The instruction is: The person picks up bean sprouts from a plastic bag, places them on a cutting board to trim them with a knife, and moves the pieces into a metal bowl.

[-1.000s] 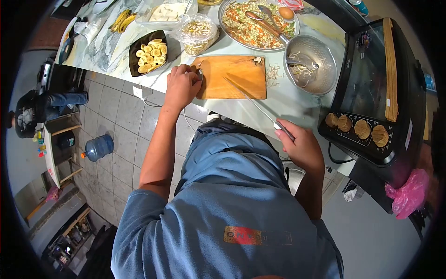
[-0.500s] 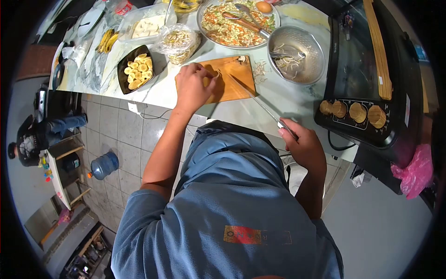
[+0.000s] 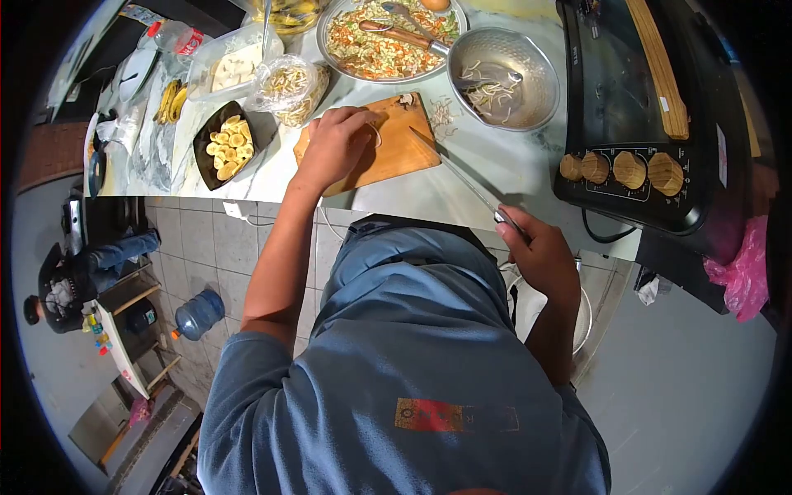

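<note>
Gripping the knife handle, the right hand aims its blade toward ten o'clock over the cutting board (tip above wood); left hand rests curled on the board.

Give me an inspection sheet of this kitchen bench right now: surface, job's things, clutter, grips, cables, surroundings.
Surface: pale marbled countertop, crowded at the back.
Job's things: wooden cutting board; long steel knife, tip on the board.
Clutter: black dish of yellow slices, tray of shredded vegetables, metal colander, clear bag of sprouts.
Grips: left hand rests on the board; right hand closed on the knife handle.
Cables: black cord below the black countertop oven.
Surroundings: tiled floor, blue water jug.
</note>
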Tool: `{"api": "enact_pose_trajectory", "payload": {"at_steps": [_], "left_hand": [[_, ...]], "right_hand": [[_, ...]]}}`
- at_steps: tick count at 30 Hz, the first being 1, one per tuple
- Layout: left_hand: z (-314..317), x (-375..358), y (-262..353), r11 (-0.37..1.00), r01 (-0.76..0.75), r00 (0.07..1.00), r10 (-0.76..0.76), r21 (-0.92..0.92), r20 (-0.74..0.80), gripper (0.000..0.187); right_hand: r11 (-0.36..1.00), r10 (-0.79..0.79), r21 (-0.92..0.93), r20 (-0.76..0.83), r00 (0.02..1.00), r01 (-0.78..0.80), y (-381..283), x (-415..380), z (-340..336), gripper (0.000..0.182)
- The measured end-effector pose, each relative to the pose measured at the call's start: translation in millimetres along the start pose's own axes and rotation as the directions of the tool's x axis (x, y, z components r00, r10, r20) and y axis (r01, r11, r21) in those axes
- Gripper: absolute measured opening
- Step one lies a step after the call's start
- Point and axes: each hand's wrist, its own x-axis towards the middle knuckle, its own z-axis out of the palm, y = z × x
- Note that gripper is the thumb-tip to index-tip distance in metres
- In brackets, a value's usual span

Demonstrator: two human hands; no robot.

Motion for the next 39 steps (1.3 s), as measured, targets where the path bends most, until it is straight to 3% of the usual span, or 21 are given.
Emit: {"api": "enact_pose_trajectory", "payload": {"at_steps": [10,16,19,22,24,28,30,39], "left_hand": [[7.5,1.2,-5.4,0.986,0.046,0.999,-0.049,0.157,0.012,0.015],[17.8,-5.4,3.2,0.981,0.169,0.985,-0.166,0.1,-0.036,0.029],[16.9,-6.0,8.0,0.981,0.18,0.984,-0.18,0.068,-0.005,0.033],[13.4,-5.7,14.3,0.984,0.175,0.981,-0.173,0.015,-0.089,0.035],[4.7,-3.7,19.6,0.967,0.256,0.967,-0.256,-0.005,-0.013,0.038],[13.7,-6.6,7.0,0.953,0.302,0.953,-0.302,-0.012,-0.025,0.032],[15.3,-6.0,3.1,0.928,0.364,0.931,-0.365,-0.078,-0.003,0.026],[20.9,3.0,1.6,0.932,0.361,0.93,-0.361,-0.002,-0.063,0.025]], "right_hand": [[1.0,0.004,-0.007,-0.021,1.0,-0.004,-3.6,1.8,2.3,0.043],[0.999,0.045,0.027,0.038,0.998,-0.046,-15.1,4.2,7.5,0.041],[0.999,-0.041,-0.023,-0.013,0.999,0.041,-16.1,8.2,11.6,0.039],[0.998,0.055,0.035,0.047,0.997,-0.057,-34.0,11.8,11.7,0.038],[1.0,0.028,-0.011,0.013,1.0,-0.028,-35.9,15.3,15.7,0.038],[0.999,0.0,0.042,0.023,1.0,-0.001,-32.7,21.9,25.2,0.038],[0.995,-0.088,0.04,0.001,0.996,0.088,-32.5,24.2,29.0,0.036],[0.99,-0.143,0.006,-0.026,0.989,0.143,-39.7,29.8,32.8,0.033]]}}
